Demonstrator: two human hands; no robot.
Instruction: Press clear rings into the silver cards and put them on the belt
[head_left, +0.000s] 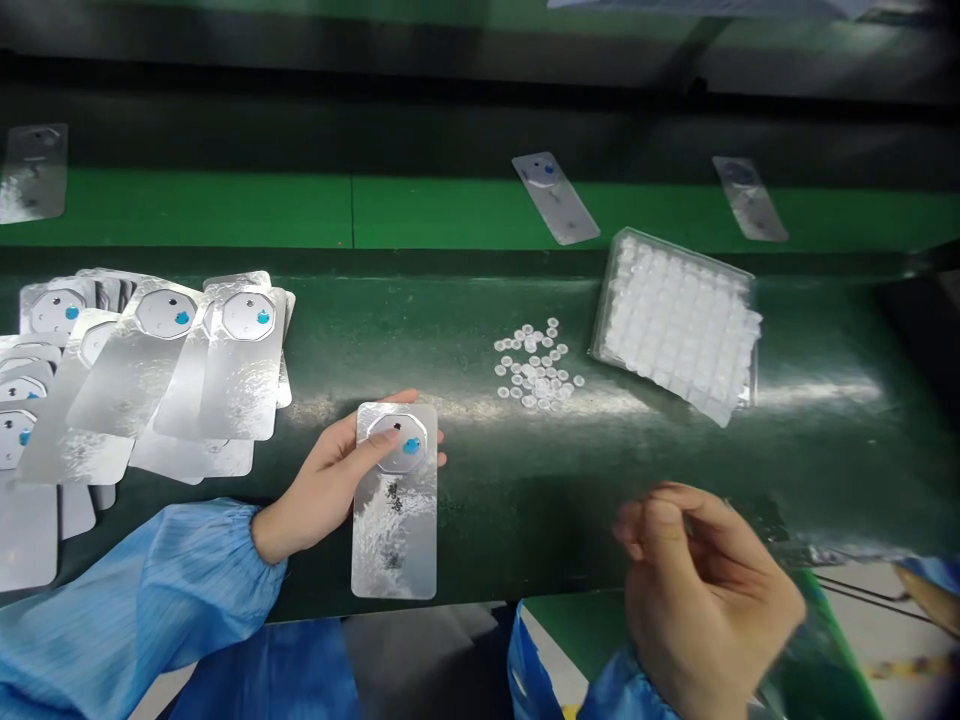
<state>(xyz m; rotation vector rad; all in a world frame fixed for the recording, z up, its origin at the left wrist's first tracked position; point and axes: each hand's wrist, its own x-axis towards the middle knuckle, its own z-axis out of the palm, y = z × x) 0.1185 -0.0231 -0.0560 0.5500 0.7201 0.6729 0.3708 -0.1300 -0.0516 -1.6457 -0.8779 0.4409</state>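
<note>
My left hand (330, 480) grips a silver rectangular plate (395, 500) by its upper end, thumb pressed beside the octagonal recess with a blue dot. The plate lies flat near the front edge of the dark green table (465, 470). My right hand (697, 590) hovers low at the right, fingers curled together in a pinch; what they hold is blurred and too small to name. A scatter of several small clear round pieces (536, 368) lies on the table beyond both hands.
A pile of several similar silver plates (150, 375) lies at the left. A clear tray of white pieces (679, 325) sits tilted at the right. On the green conveyor belt (225, 210) behind lie three separate plates (556, 197).
</note>
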